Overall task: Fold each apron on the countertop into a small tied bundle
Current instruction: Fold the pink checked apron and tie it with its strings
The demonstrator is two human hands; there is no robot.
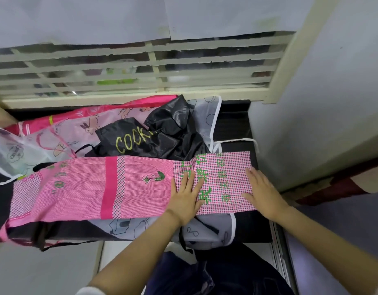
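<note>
The pink apron (88, 188) lies folded into a long strip across the dark surface (232, 122), and both hands rest on its right part. The left hand (187, 196) lies flat with straight, slightly spread fingers, where the striped pink cloth meets the checked panel with green print. The right hand (261, 192) lies flat in the same way on that panel's right end, its heel past the cloth's edge. Neither hand holds anything, and the checked panel spans the gap between them. The rest of the strip runs far to the left of the left hand. Its far left end sags over the near edge and is blurred, so its ties cannot be made out. The left fingers cover part of the green print. A grey apron (205, 228) with white trim lies mostly hidden under the strip, showing below the wrists and again beyond the hands. Beyond the left hand, touching the strip's far edge, a crumpled black apron (162, 133) shows yellow lettering cut off by a fold. A lilac apron (73, 133) with cartoon prints lies further left. A white strap (237, 140) crosses the surface beyond the right hand. A barred window (141, 67) stands behind the heap, and a wall (311, 103) rises close on the right.
</note>
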